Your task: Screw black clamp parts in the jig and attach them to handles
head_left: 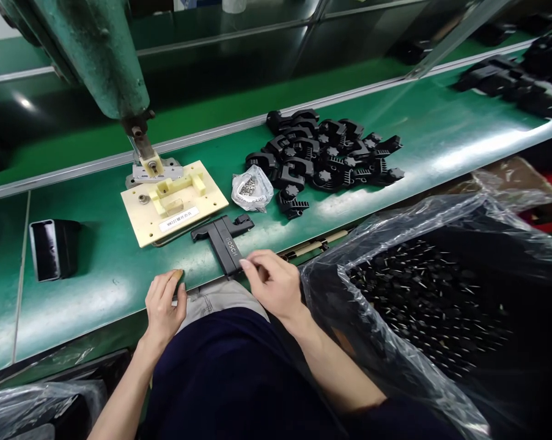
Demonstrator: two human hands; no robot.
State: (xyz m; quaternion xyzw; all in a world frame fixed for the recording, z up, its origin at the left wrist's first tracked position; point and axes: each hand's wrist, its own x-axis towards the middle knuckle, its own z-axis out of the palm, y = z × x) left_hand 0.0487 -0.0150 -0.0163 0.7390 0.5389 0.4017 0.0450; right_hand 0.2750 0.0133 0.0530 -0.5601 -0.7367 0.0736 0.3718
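A black T-shaped part (224,244) with BOSCH lettering lies on the green bench near its front edge. My right hand (274,283) is at the part's lower end, thumb and forefinger close together by its corner; whether they grip it cannot be made out. My left hand (165,302) rests at the bench edge, left of the part, with thumb and fingers apart and a yellowish cover on one fingertip. Behind the part sit a cream fixture plate (142,225) with a white label and a plastic bag (252,188) of small metal pieces.
A green press (115,67) overhangs the fixture. Many black parts (326,153) are heaped behind the bag. A black hollow housing (55,249) stands at left. At right, a plastic-lined bin (422,293) holds small black pieces.
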